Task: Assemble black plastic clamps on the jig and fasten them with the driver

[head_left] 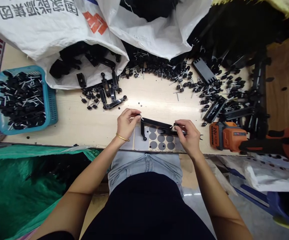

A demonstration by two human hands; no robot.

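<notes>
A jointed black plastic arm [156,123] lies in front of me, partly over a sheet with grey round stickers [153,144]. At its left end, my left hand [127,124] has its fingertips pinched around a thumb screw, whose thin metal shaft shows by the joint. The screw's head is mostly hidden by the fingers. My right hand [188,135] is closed on a black-headed thumb screw [175,124], its shaft pointing at the arm's right end. A second black arm piece [168,132] runs under the right fingers.
A blue basket [51,106] of thumb screws stands left. White woven sacks [34,30] hold black parts at the back. Piles of screws [159,68] and black arm pieces [106,90] lie beyond my hands. An orange cordless power tool [228,136] lies right.
</notes>
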